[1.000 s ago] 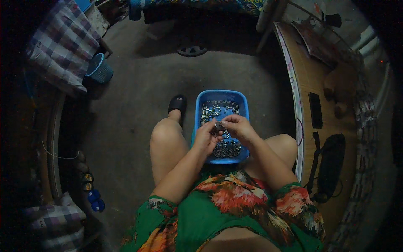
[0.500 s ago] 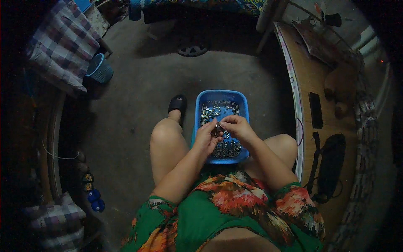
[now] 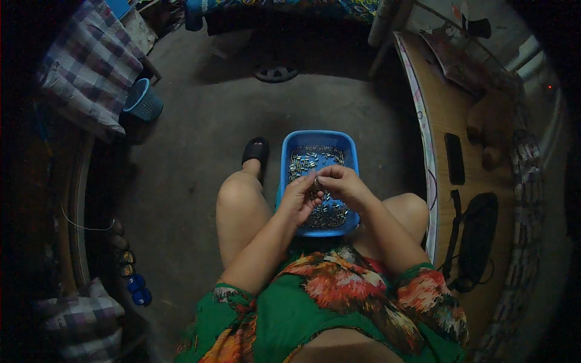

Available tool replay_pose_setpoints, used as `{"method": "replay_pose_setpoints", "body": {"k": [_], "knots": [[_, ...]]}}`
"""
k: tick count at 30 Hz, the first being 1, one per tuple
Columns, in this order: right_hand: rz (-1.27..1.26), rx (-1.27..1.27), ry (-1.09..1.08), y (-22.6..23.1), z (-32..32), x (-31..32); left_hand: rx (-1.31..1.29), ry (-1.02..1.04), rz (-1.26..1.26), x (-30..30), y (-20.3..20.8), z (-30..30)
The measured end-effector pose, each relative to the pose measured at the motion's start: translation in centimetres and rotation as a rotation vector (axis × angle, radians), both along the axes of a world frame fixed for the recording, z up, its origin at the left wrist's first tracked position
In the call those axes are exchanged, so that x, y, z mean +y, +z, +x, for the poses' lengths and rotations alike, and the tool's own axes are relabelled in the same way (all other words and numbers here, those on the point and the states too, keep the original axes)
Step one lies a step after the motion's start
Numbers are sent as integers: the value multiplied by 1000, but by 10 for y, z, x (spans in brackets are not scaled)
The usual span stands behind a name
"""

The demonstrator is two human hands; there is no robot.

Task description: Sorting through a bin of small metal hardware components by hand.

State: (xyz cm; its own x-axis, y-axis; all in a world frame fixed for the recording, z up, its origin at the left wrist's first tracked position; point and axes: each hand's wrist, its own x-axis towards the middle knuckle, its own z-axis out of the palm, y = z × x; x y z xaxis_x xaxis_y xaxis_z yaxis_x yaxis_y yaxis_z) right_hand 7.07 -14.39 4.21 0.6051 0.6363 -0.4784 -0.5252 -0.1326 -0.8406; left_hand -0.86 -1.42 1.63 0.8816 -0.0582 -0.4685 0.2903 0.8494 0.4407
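Note:
A blue plastic basket (image 3: 354,175) sits between my knees, with many small shiny metal cylinders (image 3: 328,216) spread over its mesh bottom. Over its middle, my left hand (image 3: 299,199) is closed, with its thumb and fingertips at a small metal piece (image 3: 317,181). My right hand (image 3: 342,183) meets it from the right, thumb and forefinger pinched at the same piece. The piece is too small and too covered by fingers to tell its exact shape. Whether more pieces lie in my left palm is hidden.
To the right stands a wooden-topped table or bed (image 3: 439,139) bearing a dark flat object (image 3: 454,158) and a black bag-like thing (image 3: 478,242). A blue-green bin (image 3: 144,103) stands at far left, beside checked cloth (image 3: 91,60). My dark sandal (image 3: 255,150) rests left of the basket.
My fingertips have shifted slightly around the small metal piece, which now shows as a bright curved edge between them. The basket and my arms stay nearly where they were.

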Motion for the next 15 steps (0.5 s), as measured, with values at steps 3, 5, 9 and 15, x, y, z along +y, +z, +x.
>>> {"method": "replay_pose_setpoints", "body": {"k": [3, 5, 9, 15], "knots": [[-19, -57, 44, 1, 2, -2, 12, 13, 11, 1, -4, 0], [-35, -90, 26, 1, 1, -2, 9, 25, 15, 0, -5, 0], [-85, -274, -25, -3, -5, 2, 56, 84, 69, -3, -9, 1], [78, 148, 48, 4, 0, 0, 107, 196, 88, 2, -14, 0]]}}
